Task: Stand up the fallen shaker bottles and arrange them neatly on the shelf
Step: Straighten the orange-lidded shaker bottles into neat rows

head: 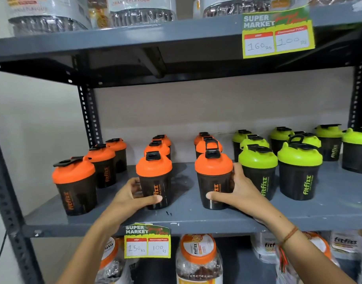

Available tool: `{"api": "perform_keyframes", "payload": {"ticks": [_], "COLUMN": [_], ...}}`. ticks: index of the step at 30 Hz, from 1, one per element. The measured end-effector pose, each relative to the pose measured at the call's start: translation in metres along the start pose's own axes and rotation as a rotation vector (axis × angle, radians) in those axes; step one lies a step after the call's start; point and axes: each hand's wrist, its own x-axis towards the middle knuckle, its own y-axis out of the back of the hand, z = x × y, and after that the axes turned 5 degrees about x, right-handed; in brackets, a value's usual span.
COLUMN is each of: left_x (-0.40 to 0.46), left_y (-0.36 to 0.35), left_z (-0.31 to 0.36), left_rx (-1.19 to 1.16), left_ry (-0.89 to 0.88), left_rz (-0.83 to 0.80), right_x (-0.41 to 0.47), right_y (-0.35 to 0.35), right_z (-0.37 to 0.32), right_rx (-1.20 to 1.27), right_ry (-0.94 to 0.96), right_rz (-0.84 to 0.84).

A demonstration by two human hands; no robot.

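Shaker bottles all upright now; left hand (133, 196) and right hand (236, 193) each wrap fingers round a front orange-lidded one, probably squaring up the rows.

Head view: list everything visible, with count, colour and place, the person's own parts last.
Orange-lidded shakers: nine, dark bodies, upright, three columns, middle shelf left.
Green-lidded shakers: about eight, dark bodies, upright, middle shelf right.
Shelf rack: one, grey metal.
Price tags: two, yellow-green, on shelf edges; the upper one top right.
Jars: several, clear, orange lids, lower shelf.
Tubs: several, clear, top shelf.
Left hand: fingers around front middle orange shaker.
Right hand: fingers around front right orange shaker; orange thread on wrist.
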Motion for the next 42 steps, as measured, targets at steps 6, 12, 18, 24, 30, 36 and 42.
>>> {"api": "perform_keyframes", "payload": {"ticks": [6,12,18,24,30,36,42], "left_x": [0.000,0.001,0.000,-0.002,-0.004,0.040,0.103], "left_y": [0.000,0.000,0.003,0.003,0.015,0.028,0.026], "left_z": [-0.003,-0.005,-0.007,-0.005,0.000,0.029,0.039], "left_rx": [-0.031,-0.037,-0.029,-0.031,-0.150,-0.365,-0.191], "left_ry": [-0.017,-0.022,-0.031,-0.024,-0.014,-0.066,0.050], "left_rz": [-0.001,-0.018,-0.029,-0.037,-0.074,0.130,0.070], "right_x": [-0.001,-0.001,-0.004,-0.018,-0.046,0.023,0.149], "right_y": [0.005,0.005,0.006,0.008,0.028,0.069,0.055], "right_z": [0.006,0.006,0.001,-0.011,-0.031,-0.098,-0.109], "right_rx": [0.065,0.027,-0.010,-0.104,-0.249,-0.289,-0.726], "right_ry": [-0.028,-0.032,-0.040,-0.012,0.178,0.457,0.119], "right_rz": [-0.013,-0.008,-0.016,-0.004,0.285,0.560,-0.037]}}
